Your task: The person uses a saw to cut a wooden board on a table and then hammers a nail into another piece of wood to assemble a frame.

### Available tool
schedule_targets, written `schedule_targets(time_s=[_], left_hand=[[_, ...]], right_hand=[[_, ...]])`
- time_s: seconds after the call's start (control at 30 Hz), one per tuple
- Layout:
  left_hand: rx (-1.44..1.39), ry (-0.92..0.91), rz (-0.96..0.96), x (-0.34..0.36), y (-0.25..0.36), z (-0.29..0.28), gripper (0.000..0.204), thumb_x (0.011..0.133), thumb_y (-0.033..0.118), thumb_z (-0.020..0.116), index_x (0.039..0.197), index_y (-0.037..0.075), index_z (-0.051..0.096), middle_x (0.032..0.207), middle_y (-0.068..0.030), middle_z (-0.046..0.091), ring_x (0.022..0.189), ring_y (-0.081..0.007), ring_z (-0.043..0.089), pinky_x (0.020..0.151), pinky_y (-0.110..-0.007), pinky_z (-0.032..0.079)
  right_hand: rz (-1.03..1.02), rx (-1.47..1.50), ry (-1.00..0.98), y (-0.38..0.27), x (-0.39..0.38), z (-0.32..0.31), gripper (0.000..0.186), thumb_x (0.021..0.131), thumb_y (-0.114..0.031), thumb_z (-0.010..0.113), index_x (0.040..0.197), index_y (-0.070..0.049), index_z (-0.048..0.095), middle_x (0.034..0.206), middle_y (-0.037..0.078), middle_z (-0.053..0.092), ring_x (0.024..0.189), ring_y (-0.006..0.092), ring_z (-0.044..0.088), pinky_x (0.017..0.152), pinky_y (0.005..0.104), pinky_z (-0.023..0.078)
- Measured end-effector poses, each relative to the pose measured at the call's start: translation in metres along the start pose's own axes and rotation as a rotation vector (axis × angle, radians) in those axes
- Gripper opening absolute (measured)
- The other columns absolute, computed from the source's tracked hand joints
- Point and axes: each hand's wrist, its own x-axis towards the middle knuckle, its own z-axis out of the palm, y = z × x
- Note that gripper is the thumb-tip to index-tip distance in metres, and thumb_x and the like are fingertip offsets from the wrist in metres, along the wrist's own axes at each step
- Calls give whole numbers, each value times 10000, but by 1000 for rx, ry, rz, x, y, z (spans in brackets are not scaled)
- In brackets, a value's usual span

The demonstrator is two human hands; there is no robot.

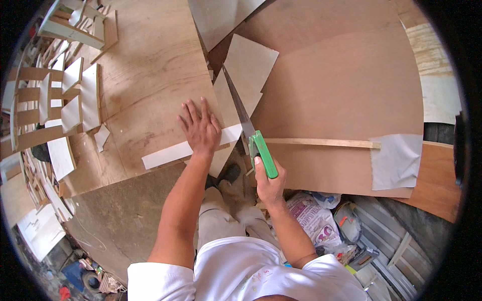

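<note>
My left hand lies flat with its fingers spread, pressing on a narrow white board strip and the plywood tabletop beside it. The strip's right end juts past the table's edge. My right hand is wrapped round the green handle of a handsaw. Its long, tapering blade points away from me, close against the strip's overhanging end; whether the teeth are in the board I cannot tell. Under the blade, lower down, are pale board offcuts.
On the left stand white-faced slatted wooden frames, with a small white offcut near them. To the right lies a large brown panel with a thin wooden batten and a white cloth. Sacks and clutter lie below it.
</note>
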Motion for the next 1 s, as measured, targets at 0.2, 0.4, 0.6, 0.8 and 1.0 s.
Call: schedule_targets(time_s=[0.2, 0.4, 0.6, 0.8, 1.0], left_hand=[[-4, -6, -20, -1, 0, 3, 605, 1083, 324, 467, 1666, 183, 386, 1723, -255, 278, 1619, -437, 201, 1290, -646, 116], [-34, 5, -41, -1, -5, 8, 607, 1084, 331, 450, 1666, 173, 380, 1739, -204, 277, 1629, -383, 200, 1303, -631, 81], [-46, -32, 28, -1, -28, 4, 593, 1090, 343, 440, 1641, 126, 412, 1737, -174, 305, 1630, -339, 222, 1311, -622, 56], [-178, 74, 292, -7, -53, -8, 513, 1077, 351, 555, 1545, 141, 545, 1533, -153, 538, 1437, -350, 466, 1239, -597, 245], [-294, -40, 593, -48, -55, -18, 635, 959, 432, 721, 1514, 154, 585, 1336, -107, 620, 1233, -321, 572, 1086, -511, 419]], right_hand=[[40, -47, -7, -10, 2, 0, 246, 1036, -213, 690, 971, 24, 694, 682, 119, 595, 624, 154, 551, 591, 378, 476], [30, 40, 48, 4, -7, 9, 246, 1034, -218, 698, 979, 22, 696, 699, 93, 605, 646, 146, 555, 609, 379, 478], [17, 127, 99, 17, -19, 22, 212, 1045, -219, 705, 1031, -7, 700, 705, -33, 562, 565, 48, 500, 490, 253, 398], [89, 296, 228, 8, -30, 28, 267, 1042, -270, 721, 965, -16, 708, 709, -5, 614, 595, 84, 559, 533, 300, 450], [47, 339, 342, 12, -44, 23, 306, 1047, -263, 717, 840, -50, 642, 654, -21, 570, 541, 81, 529, 482, 279, 411]])
